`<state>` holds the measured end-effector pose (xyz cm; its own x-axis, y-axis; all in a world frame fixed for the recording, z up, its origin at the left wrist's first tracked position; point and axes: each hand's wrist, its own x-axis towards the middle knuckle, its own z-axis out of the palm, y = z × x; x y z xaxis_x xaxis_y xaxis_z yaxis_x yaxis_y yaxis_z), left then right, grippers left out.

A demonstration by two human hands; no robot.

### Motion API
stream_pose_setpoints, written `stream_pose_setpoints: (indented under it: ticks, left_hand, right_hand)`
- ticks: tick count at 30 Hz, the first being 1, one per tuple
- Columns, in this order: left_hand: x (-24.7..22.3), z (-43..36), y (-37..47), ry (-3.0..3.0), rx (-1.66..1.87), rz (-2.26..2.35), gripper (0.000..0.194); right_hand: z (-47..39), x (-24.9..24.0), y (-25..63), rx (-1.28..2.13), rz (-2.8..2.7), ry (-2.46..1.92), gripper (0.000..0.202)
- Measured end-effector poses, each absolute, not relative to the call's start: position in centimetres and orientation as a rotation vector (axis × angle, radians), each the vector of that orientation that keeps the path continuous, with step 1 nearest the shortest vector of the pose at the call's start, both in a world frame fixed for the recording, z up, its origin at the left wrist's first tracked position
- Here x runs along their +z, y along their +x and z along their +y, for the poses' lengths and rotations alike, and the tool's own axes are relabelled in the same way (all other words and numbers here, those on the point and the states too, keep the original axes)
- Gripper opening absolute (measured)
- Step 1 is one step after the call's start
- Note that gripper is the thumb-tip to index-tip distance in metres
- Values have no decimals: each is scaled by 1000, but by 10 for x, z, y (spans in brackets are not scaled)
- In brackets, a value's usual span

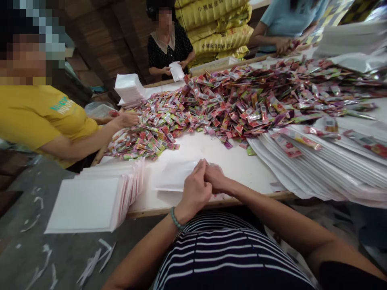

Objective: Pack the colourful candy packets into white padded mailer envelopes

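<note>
A white padded envelope (171,175) lies flat on the white table (193,147) in front of my body. My left hand (196,189), with a green bracelet at the wrist, rests on its right end with the fingers closed round that edge. My right hand (214,177) is pressed against my left hand at the same end, its fingers partly hidden behind the left one. Beyond the envelope spreads a large heap of small colourful packets (223,100).
Stacked white envelopes (83,203) overhang the table's near left edge. A fanned row of white envelopes (314,161) lies at the right, with a few packets on top. One person stands at the left, two across the table. Yellow sacks (214,32) are piled behind.
</note>
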<state>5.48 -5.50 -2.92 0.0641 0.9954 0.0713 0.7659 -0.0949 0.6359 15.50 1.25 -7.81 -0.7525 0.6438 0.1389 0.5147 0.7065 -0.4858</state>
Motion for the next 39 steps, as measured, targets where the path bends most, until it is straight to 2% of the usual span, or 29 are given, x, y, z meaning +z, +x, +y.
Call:
stream_pose_setpoints:
  ticks: [4,7,10,12,17,22,23,25,26,28,31,35,39]
  left_hand:
    - [11,-40,39,1550,964,1683,74]
    - [47,-37,30,1289,1147,1589,76]
    - [67,-39,32,1157,1331,1427,81]
    - [64,-38,38,1140,1359,1362,82]
    - [37,-21,49,1085,1294,1403,76]
    - [42,-16,45,1080,1321,1386,82]
    - [42,-17,43,1081,1316,1383,84]
    - [39,-20,37,1130,1320,1373,91]
    - [35,-20,31,1189,1344,1383,95]
    - [22,-16,13,1353,1424,1491,104]
    - [2,-1,-24,1585,1407,1714,108]
    - [-9,6,-52,1666,1177,1425,77]
    - [-15,-10,-44,1658,1160,1226,43]
  right_hand:
    - [25,-9,170,629,-2637,-593,14]
    - [19,54,186,474,-2452,-525,26]
    - [10,86,196,279,-2302,-519,31]
    - [8,82,199,167,-2328,-499,34]
    - [13,33,206,89,-2367,-653,46]
    - [-5,-3,194,107,-1872,-987,113]
    - [-6,-15,186,196,-1801,-1046,122]
    - [1,-42,165,456,-1697,-1131,128]
    - [8,-55,156,606,-1637,-1158,123]
    - [29,-73,143,858,-1521,-1119,99]
    - [56,-70,146,1139,-1461,-910,63]
    - [63,-23,176,1401,-1555,-742,43]
    - [49,11,203,1376,-1705,-666,45]
